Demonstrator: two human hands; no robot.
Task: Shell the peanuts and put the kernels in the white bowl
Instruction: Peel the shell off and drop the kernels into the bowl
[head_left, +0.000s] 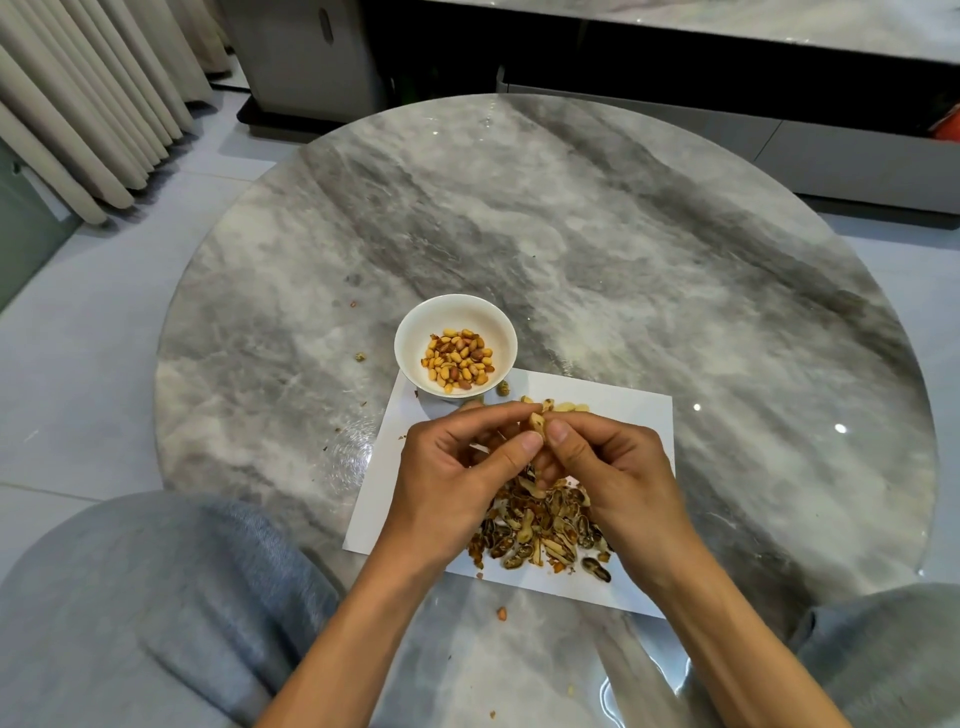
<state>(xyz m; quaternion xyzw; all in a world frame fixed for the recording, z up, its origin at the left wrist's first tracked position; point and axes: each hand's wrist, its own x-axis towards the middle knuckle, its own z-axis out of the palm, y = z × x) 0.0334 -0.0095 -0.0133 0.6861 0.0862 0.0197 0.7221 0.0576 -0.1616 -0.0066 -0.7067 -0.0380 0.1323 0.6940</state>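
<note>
Holding one peanut (536, 422) between both hands, you have it raised just in front of the white bowl (410, 358), close enough that freed kernels need only a short drop. Your left hand (457, 467) pinches the pod from one side with thumb and forefinger; your right hand (608, 467) pinches the other, thumb pressed near the seam, so each grip is closed on the shell to pry it apart. The shell looks partly cracked; whether a kernel is showing cannot be told.

The bowl stands on the far left corner of one white paper sheet (639, 415), which is there to catch the mess. On the sheet, nearer you than the bowl and under your hands, lies one heap of empty shells (540, 540), too many to count. A few unshelled pods (563, 406) sit just right of the bowl; the number is unclear. Kernels (460, 358) in the bowl number several dozen. One stray kernel (502, 613) lies on the surface, well nearer you.
</note>
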